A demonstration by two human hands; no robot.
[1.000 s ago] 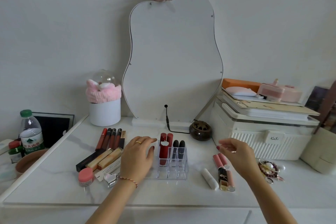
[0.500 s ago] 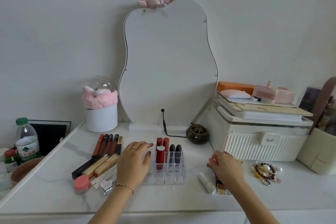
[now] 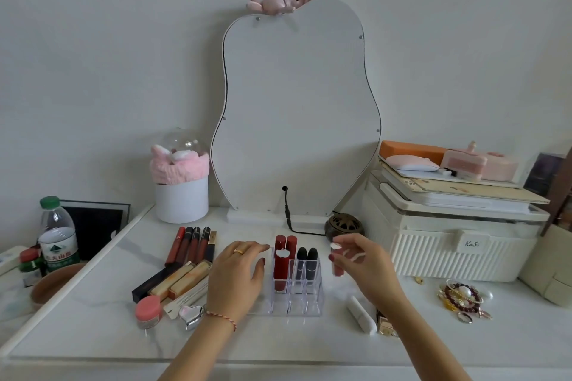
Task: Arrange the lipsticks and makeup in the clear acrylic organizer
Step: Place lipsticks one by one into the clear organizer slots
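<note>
Four lipsticks stand in the clear acrylic organizer (image 3: 297,294). The left hand (image 3: 236,277) rests flat against it, fingers relaxed; the right hand (image 3: 363,269) pinches a pink lipstick (image 3: 338,258) just beside it. Align the tube upright over an empty slot before lowering.

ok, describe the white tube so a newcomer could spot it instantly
Start at the clear organizer in front of the mirror. Just right of it, under the right hand, the white tube lies flat on the table. It is plain white; the gold-trimmed lipstick beside it is not.
</note>
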